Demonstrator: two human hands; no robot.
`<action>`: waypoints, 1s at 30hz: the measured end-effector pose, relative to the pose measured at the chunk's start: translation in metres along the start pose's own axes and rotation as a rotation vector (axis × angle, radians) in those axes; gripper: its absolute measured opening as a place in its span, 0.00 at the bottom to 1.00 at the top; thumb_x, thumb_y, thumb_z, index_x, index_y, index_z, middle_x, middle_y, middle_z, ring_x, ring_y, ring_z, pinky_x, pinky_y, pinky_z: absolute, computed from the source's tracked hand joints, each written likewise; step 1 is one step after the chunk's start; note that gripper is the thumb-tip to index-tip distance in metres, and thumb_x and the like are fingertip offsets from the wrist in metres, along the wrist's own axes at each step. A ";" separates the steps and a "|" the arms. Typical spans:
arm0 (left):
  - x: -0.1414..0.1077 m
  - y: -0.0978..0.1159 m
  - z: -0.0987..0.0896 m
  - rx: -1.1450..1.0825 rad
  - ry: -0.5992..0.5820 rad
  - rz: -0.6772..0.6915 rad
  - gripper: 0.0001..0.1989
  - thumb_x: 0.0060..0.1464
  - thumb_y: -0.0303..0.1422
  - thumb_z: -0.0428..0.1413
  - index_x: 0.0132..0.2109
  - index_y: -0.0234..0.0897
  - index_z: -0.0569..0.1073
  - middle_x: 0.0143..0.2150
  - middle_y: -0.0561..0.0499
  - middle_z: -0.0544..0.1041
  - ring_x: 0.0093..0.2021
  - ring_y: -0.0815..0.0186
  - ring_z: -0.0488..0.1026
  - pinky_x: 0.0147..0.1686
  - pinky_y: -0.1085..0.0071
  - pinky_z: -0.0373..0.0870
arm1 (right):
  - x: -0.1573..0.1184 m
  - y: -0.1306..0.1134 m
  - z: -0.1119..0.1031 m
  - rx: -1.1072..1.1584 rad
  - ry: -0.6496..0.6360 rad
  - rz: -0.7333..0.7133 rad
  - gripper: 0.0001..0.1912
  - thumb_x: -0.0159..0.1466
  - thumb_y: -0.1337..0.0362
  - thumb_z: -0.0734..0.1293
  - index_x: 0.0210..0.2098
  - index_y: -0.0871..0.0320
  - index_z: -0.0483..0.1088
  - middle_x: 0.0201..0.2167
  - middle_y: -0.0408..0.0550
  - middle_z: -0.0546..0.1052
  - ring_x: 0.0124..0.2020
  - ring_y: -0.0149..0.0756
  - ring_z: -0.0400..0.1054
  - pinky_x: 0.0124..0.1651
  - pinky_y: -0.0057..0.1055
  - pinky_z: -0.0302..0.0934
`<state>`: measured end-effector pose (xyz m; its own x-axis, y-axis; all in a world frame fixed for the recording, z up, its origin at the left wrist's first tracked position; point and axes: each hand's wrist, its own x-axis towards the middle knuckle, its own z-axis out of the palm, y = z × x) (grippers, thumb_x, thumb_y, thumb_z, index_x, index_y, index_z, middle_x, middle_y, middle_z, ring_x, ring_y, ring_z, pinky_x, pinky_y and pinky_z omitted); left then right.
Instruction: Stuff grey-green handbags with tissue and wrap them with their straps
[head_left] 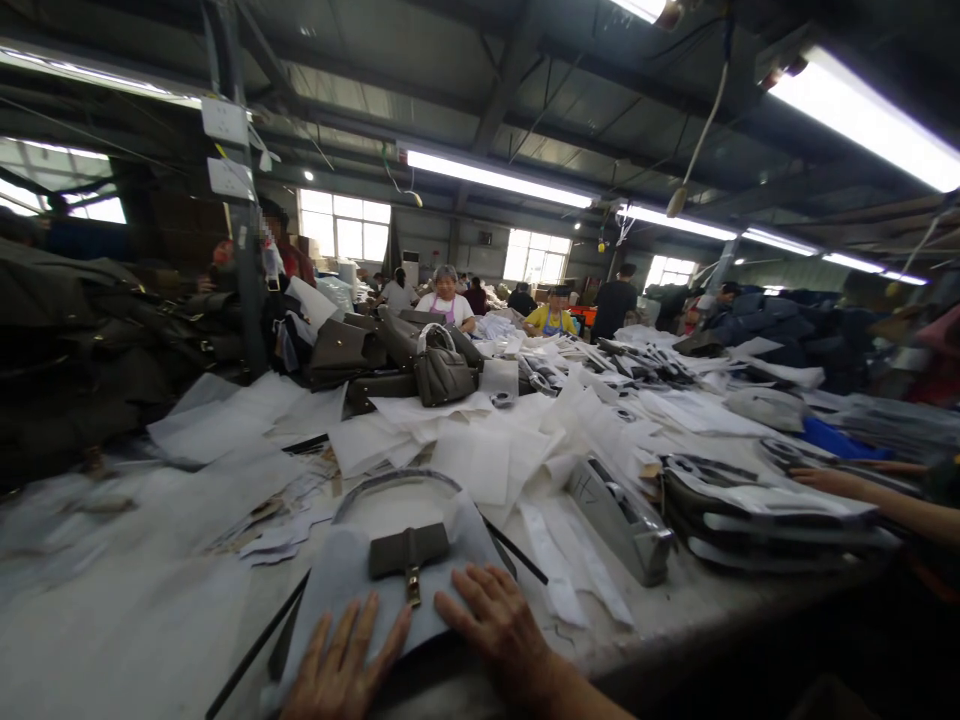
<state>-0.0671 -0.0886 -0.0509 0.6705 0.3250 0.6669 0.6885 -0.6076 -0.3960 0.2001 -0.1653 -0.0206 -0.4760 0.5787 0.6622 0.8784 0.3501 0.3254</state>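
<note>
Left bare hand [341, 660] at 7 o'clock gets chopped near the wrist by the bottom edge, and the right bare hand [499, 625] at 6 has its forearm cropped there too. The dark olive-grey leather bag [386, 557] is mostly buried under a thin whitish sheet [322, 575], so no clue about its full shape. Pale whitish sheeting [82, 525] around 8 is a total smear, paper or plastic, can't tell. A co-worker's bare forearm [900, 505], between 3 and 4, runs off the right edge. Folks [476, 297] way back at 12 are too tiny to make out.
</note>
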 end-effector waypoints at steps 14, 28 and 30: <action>0.033 0.049 -0.006 0.143 -0.055 0.045 0.25 0.56 0.21 0.48 0.58 0.38 0.73 0.55 0.39 0.76 0.55 0.51 0.74 0.53 0.52 0.71 | -0.003 -0.007 0.013 0.022 0.106 0.083 0.19 0.72 0.65 0.55 0.58 0.50 0.68 0.51 0.49 0.76 0.50 0.42 0.69 0.53 0.41 0.63; 0.089 -0.021 -0.025 -0.333 -0.240 0.240 0.28 0.55 0.17 0.43 0.62 0.36 0.65 0.49 0.44 0.78 0.46 0.62 0.76 0.49 0.66 0.73 | 0.019 -0.001 -0.011 0.038 -0.217 0.157 0.50 0.55 0.53 0.75 0.70 0.53 0.48 0.68 0.56 0.59 0.58 0.57 0.60 0.58 0.51 0.54; 0.104 -0.031 -0.036 -0.396 -0.291 0.243 0.30 0.52 0.16 0.43 0.61 0.37 0.65 0.51 0.44 0.77 0.47 0.61 0.76 0.49 0.64 0.73 | 0.031 0.006 -0.016 -0.010 -0.186 0.131 0.45 0.58 0.57 0.73 0.69 0.55 0.50 0.66 0.57 0.61 0.56 0.57 0.62 0.56 0.51 0.55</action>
<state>-0.0289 -0.0619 0.0539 0.8847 0.2941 0.3617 0.3851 -0.8983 -0.2114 0.1915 -0.1572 0.0132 -0.3572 0.7450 0.5634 0.9330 0.2567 0.2521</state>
